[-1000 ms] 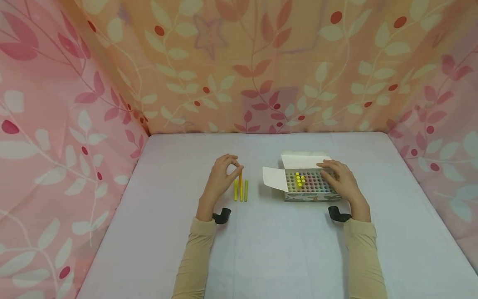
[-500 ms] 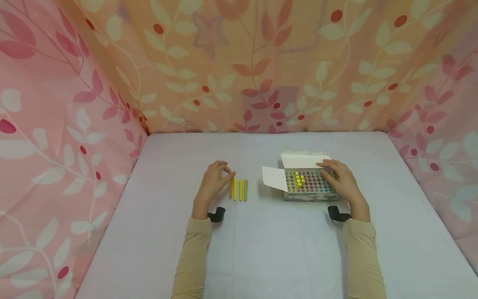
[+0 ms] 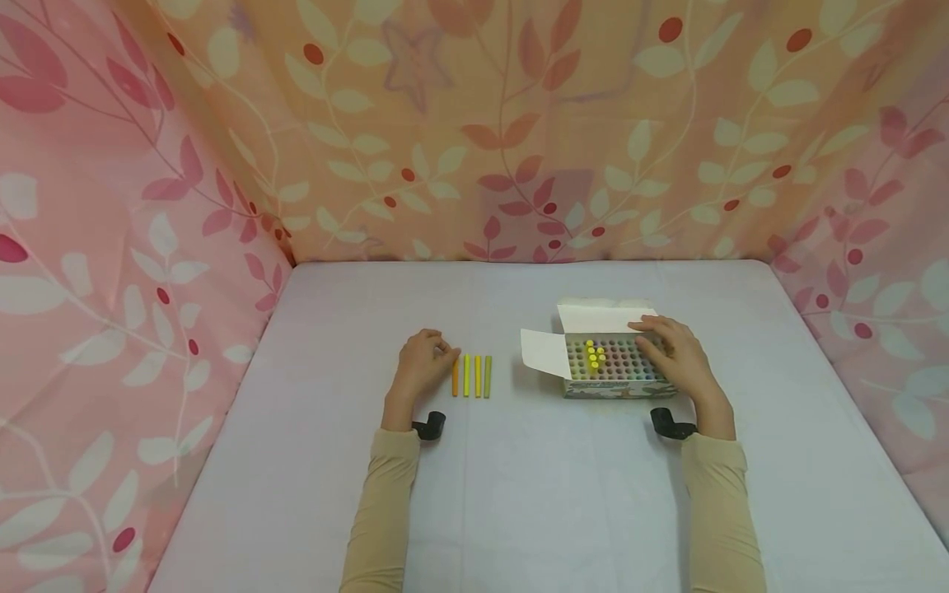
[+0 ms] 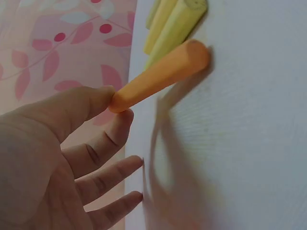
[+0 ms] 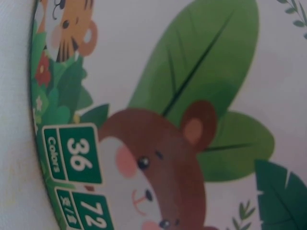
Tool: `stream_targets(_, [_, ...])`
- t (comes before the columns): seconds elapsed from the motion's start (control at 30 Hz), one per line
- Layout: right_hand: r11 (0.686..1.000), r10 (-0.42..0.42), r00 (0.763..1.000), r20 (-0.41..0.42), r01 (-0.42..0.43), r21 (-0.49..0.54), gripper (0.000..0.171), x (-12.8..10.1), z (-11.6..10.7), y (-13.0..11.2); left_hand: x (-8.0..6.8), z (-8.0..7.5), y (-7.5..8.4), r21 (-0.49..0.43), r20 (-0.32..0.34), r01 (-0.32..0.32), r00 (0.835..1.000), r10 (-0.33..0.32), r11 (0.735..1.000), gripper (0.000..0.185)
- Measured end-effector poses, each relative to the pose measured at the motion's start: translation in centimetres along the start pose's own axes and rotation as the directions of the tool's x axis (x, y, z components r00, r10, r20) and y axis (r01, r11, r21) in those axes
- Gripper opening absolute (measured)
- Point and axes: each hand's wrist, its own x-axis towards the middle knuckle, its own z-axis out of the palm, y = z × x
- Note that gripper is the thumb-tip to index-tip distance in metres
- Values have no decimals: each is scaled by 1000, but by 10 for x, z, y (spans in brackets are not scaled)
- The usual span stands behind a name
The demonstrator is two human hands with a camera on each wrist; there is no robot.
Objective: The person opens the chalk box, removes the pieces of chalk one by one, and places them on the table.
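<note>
My left hand [image 3: 437, 354] lies on the white table, one fingertip [image 4: 108, 96] against the far end of an orange stick [image 3: 455, 375] [image 4: 160, 76] that lies flat; the other fingers hang loose. Right of it lie three yellow sticks [image 3: 478, 376] [image 4: 175, 21] in a row. An open cardboard box [image 3: 586, 389] of coloured sticks stands to the right, with a few bright yellow ones [image 3: 595, 354] showing among the rest. My right hand [image 3: 652, 336] rests flat over the box's right part. The right wrist view shows only the box's printed side [image 5: 192, 96], with a bear and "36 Colors".
The white table [image 3: 519, 494] is walled on three sides by pink and orange leaf-print cloth [image 3: 474, 123]. The box's white flaps [image 3: 544, 352] stand open to the left and back. A black wrist mount [image 3: 433, 426] sits at each cuff.
My left hand has lowered the orange stick from upright above the yellow sticks and laid it flat at their left. The right hand and box have stayed put.
</note>
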Motion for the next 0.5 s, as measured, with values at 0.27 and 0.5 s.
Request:
stream_targets(0.27, [1000,-1,1000,-4,1,5,32,-1,-1,-1,-1,7,1,48,-21,54,998,-53,997,27])
stream_targets(0.5, [1000,2,1000,-1,-2,11,31,-1,0,-1,-1,12,0,105,-16,76,997,-75,992,29])
